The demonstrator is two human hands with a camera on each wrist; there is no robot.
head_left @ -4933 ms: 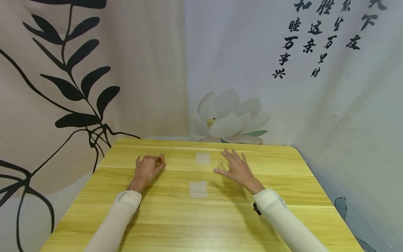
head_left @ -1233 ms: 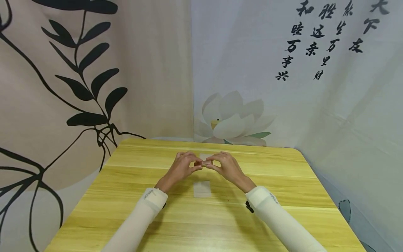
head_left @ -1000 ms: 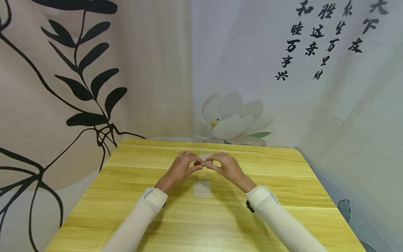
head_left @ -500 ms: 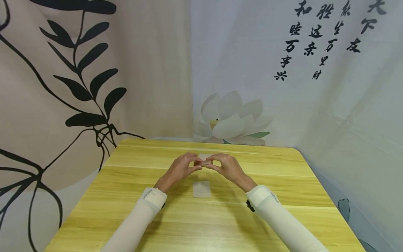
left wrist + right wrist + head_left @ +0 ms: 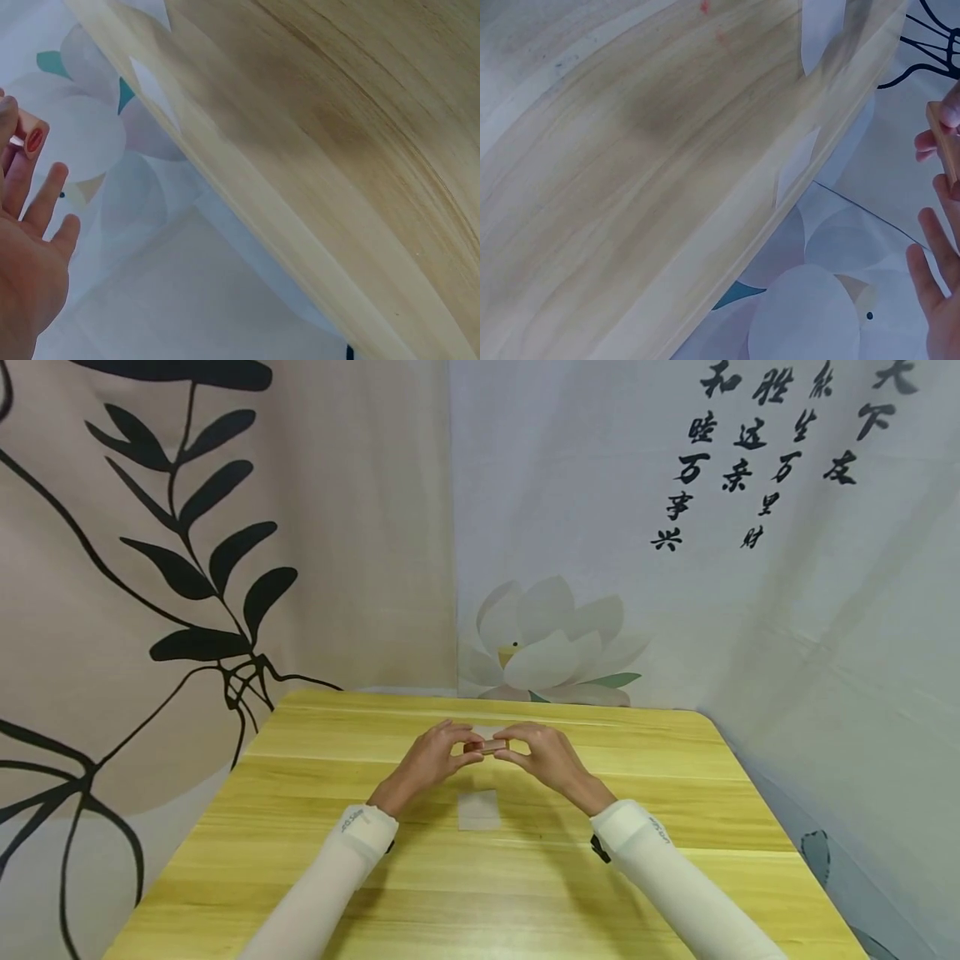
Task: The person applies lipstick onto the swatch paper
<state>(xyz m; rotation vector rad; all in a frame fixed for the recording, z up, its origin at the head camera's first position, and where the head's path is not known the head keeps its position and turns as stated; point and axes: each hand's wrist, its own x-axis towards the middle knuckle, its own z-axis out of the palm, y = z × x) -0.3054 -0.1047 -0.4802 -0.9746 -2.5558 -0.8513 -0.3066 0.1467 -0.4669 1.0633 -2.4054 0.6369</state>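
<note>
One block [image 5: 492,747] in pinching left grip [image 5: 431,758] and right grip [image 5: 549,760], its red mark [image 5: 34,140] in left-wrist view only.

Head view, clock about centre. Small reddish-brown rectangular block [image 5: 494,747], 6 o'clock: red oval mark on one end, left wrist view. Yellow wooden tabletop [image 5: 480,902], 6: streaked lengthwise grain. Off-white square patch [image 5: 478,811], 6: plain. Beige fabric backdrop [image 5: 367,527], 11: black leaf-and-stem print [image 5: 198,645]. Grey-white fabric backdrop [image 5: 570,468], 1: black brushed characters [image 5: 703,427], 2; pale lotus print [image 5: 551,662], green-tipped, 3.
</note>
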